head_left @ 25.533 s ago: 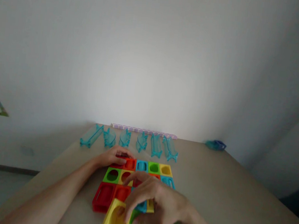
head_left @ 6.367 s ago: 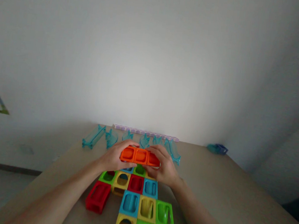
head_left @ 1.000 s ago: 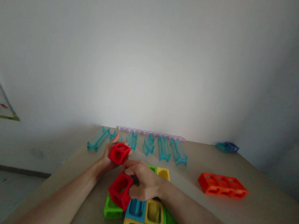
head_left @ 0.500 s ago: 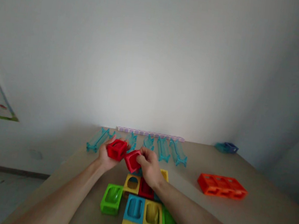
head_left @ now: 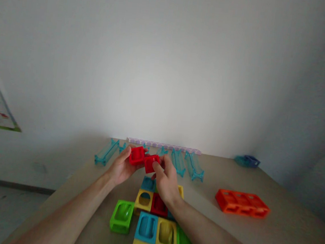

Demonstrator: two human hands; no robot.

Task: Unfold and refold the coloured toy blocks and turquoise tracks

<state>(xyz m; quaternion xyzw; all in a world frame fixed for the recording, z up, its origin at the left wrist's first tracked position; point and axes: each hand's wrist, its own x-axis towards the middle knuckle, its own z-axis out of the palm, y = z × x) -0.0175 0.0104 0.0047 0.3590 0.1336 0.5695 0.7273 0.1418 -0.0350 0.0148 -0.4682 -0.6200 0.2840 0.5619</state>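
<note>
My left hand [head_left: 123,167] is closed round a red hollow block [head_left: 137,156], thumb along its left side. In my right hand [head_left: 167,177] is a second red hollow block [head_left: 151,163], pinched with the thumb on its face. The two red blocks are side by side in the air, their near edges touching or almost so. Below them on the table stands a cluster of blue, yellow, red and green hollow cube blocks [head_left: 166,234], partly hidden by my right forearm. A single green block [head_left: 122,216] sits just left of the cluster.
Several clear blue track pieces [head_left: 107,152] lie along the back of the table [head_left: 90,214]. Behind them a purple patterned strip [head_left: 164,145] runs by the wall. An orange three-part block [head_left: 241,203] is at the right, with dark blue and teal pieces [head_left: 247,161] farther back.
Both red blocks have been turned and brought closer together. My left hand has moved slightly right, and the right-hand block has risen a little.
</note>
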